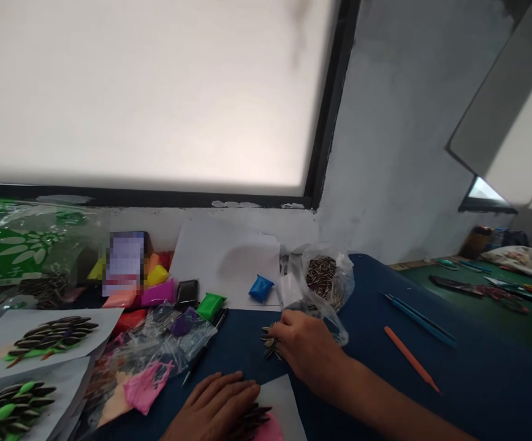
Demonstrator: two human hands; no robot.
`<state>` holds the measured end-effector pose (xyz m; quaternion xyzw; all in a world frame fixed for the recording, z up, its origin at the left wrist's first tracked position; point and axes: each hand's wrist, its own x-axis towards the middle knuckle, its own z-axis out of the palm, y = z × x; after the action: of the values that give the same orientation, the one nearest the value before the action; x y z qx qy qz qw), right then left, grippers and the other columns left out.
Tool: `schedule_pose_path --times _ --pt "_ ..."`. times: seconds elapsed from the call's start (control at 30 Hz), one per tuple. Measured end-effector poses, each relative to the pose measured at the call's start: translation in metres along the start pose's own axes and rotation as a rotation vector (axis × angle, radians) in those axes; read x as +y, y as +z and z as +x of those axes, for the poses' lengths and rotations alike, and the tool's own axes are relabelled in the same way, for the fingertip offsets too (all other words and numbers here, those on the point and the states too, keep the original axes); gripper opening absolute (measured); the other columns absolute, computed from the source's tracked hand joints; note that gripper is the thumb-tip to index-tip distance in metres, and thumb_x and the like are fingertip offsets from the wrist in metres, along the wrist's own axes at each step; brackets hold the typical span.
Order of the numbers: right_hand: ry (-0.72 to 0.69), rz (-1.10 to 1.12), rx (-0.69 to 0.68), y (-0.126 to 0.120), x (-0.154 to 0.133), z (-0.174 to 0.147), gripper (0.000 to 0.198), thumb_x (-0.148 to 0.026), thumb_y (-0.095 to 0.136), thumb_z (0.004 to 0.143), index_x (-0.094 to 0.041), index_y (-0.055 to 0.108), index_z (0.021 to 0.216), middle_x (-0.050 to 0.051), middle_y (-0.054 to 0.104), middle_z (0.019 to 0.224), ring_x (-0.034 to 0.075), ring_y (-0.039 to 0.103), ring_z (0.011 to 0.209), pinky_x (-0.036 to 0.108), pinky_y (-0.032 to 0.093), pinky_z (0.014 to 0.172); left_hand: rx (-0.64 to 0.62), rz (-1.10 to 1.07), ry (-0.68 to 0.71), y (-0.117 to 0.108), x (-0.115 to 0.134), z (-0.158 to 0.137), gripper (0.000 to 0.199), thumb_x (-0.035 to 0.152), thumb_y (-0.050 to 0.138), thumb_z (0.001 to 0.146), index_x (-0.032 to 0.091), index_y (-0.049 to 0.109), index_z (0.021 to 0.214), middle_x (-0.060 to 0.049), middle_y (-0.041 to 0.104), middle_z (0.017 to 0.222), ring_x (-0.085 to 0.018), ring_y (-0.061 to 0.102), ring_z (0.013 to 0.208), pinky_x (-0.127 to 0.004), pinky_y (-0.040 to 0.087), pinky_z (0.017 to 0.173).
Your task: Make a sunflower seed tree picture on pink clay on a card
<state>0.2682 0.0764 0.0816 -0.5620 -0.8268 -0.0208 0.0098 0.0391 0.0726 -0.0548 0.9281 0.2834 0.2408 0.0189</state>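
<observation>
My left hand [215, 404] lies flat with its fingers stretched out, over the near part of a white sheet [285, 395]. Dark sunflower seeds [257, 416] set by pink clay [269, 427] show from under its fingers. My right hand [305, 346] bends down, thumb and fingers pinched together at a small heap of striped sunflower seeds [269, 348] on the dark blue table. Its fingertips are partly hidden, so how many seeds sit in the pinch cannot be told. Just beyond it stands a clear plastic bag of sunflower seeds [322, 277].
At left lie finished-looking seed-and-clay pictures [54, 337], a pink clay lump [146, 387], clear wrappers and several coloured clay packets [158, 293]. A blue packet [260, 288] rests on white paper. Tweezers [420, 320] and an orange tool [412, 358] lie at right, before a green table [468, 306].
</observation>
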Motion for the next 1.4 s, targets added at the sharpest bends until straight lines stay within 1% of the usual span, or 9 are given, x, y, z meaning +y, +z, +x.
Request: schedule_pose_path --times 0.13,0.23,0.33,0.47,0.6,0.77,1.07,1.27,1.4 --pt "-0.153 -0.017 -0.047 0.008 -0.004 0.003 0.011 -0.013 0.062 0.094 -0.017 0.072 0.091 0.006 0.068 0.098 0.018 0.064 0.088 0.025 0.043 0.068 -0.006 -0.010 0.038 0.013 -0.012 -0.001 0.062 0.033 0.073 0.088 0.031 0.050 0.146 -0.006 0.066 0.137 -0.031 0.065 0.121 -0.042 0.052 0.102" --pt "-0.214 -0.076 -0.061 0.011 -0.008 0.006 0.012 -0.006 0.058 0.092 -0.012 0.068 0.095 0.011 0.067 0.100 0.022 0.062 0.090 0.029 0.044 0.072 0.040 -0.106 0.061 0.011 -0.013 0.000 0.063 0.039 0.071 0.086 0.029 0.050 0.145 -0.008 0.068 0.133 -0.034 0.064 0.121 -0.046 0.051 0.103" --pt "-0.291 -0.141 -0.098 0.007 -0.012 0.009 0.017 0.001 0.058 0.084 -0.008 0.066 0.096 0.014 0.065 0.097 0.024 0.060 0.087 0.031 0.043 0.071 0.051 -0.222 0.041 -0.005 -0.004 0.002 0.079 0.057 0.074 0.080 0.027 0.045 0.147 -0.009 0.065 0.138 -0.036 0.058 0.128 -0.047 0.048 0.106" --pt "-0.330 -0.197 -0.127 -0.003 -0.013 0.013 0.021 0.004 0.057 0.082 -0.007 0.066 0.097 0.015 0.065 0.095 0.024 0.060 0.084 0.031 0.043 0.067 0.033 -0.261 0.037 -0.034 0.010 0.006 0.071 0.047 0.070 0.086 0.027 0.041 0.148 -0.008 0.062 0.141 -0.034 0.055 0.132 -0.048 0.045 0.109" --pt "-0.301 -0.215 -0.111 -0.003 -0.008 0.014 0.019 0.002 0.054 0.086 -0.009 0.066 0.095 0.014 0.065 0.094 0.024 0.061 0.082 0.031 0.043 0.066 -0.078 -0.334 -0.036 -0.059 0.021 0.010 0.085 0.055 0.078 0.077 0.027 0.041 0.149 -0.008 0.056 0.147 -0.037 0.048 0.137 -0.050 0.041 0.112" --pt "-0.276 -0.186 -0.060 0.007 -0.003 0.016 0.019 0.003 0.051 0.089 -0.008 0.066 0.094 0.014 0.065 0.093 0.024 0.061 0.085 0.032 0.044 0.071 -0.147 -0.367 -0.073 -0.074 0.028 0.013 0.095 0.048 0.088 0.069 0.025 0.043 0.149 -0.010 0.056 0.147 -0.036 0.048 0.136 -0.048 0.038 0.115" --pt "-0.135 0.068 0.076 -0.006 -0.006 -0.011 0.018 -0.001 0.047 0.096 -0.010 0.061 0.102 0.012 0.065 0.101 0.021 0.061 0.088 0.030 0.046 0.076 -0.174 -0.400 -0.174 -0.074 0.031 0.015 0.092 0.049 0.088 0.066 0.024 0.049 0.145 -0.012 0.055 0.147 -0.038 0.047 0.136 -0.053 0.042 0.110" --pt "0.002 0.256 0.106 0.003 -0.003 -0.033 0.018 -0.003 0.047 0.096 -0.011 0.063 0.098 0.009 0.069 0.091 0.018 0.063 0.077 0.027 0.046 0.067 -0.130 -0.409 -0.071 -0.067 0.025 0.013 0.087 0.054 0.078 0.074 0.023 0.044 0.148 -0.011 0.057 0.145 -0.038 0.045 0.138 -0.053 0.038 0.113" --pt "0.009 0.353 0.067 0.007 0.003 -0.039 0.021 -0.001 0.054 0.090 -0.014 0.070 0.095 0.008 0.072 0.094 0.018 0.067 0.082 0.025 0.048 0.070 -0.127 -0.375 -0.029 -0.060 0.019 0.013 0.098 0.051 0.085 0.064 0.021 0.045 0.148 -0.014 0.059 0.143 -0.041 0.049 0.134 -0.051 0.041 0.111"
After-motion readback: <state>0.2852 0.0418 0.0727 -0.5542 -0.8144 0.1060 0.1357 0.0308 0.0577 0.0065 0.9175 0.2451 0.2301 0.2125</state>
